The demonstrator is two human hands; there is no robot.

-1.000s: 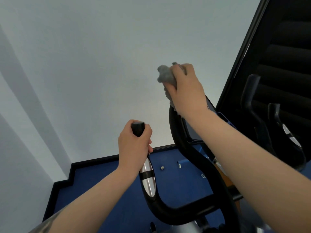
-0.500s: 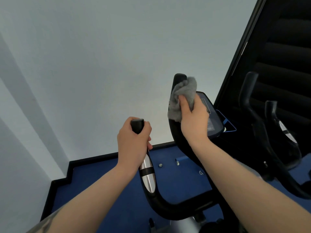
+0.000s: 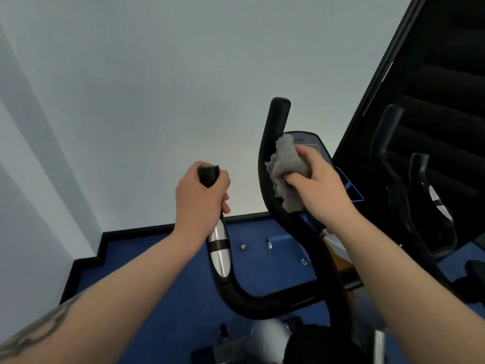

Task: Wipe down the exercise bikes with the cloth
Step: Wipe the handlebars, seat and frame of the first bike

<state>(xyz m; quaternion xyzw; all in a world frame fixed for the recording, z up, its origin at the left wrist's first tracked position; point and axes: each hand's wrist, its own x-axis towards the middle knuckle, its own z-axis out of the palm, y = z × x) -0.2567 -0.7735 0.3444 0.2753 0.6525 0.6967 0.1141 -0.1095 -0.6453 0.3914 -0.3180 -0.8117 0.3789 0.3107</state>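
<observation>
I stand over an exercise bike with black curved handlebars. My left hand grips the top of the left handle, just above its silver sensor strip. My right hand holds a crumpled grey cloth and presses it against the inner side of the right handle, about halfway down its upright part. The black tip of that handle stands bare above the cloth. The bike's console is partly hidden behind my right hand.
A second exercise bike with black handles stands to the right, in front of a dark window blind. A pale wall rises ahead. Blue carpet with a black skirting edge covers the floor below.
My right hand has slid the cloth down the right handle from its tip to the middle, uncovering the black tip. My left hand has kept its grip on the left handle.
</observation>
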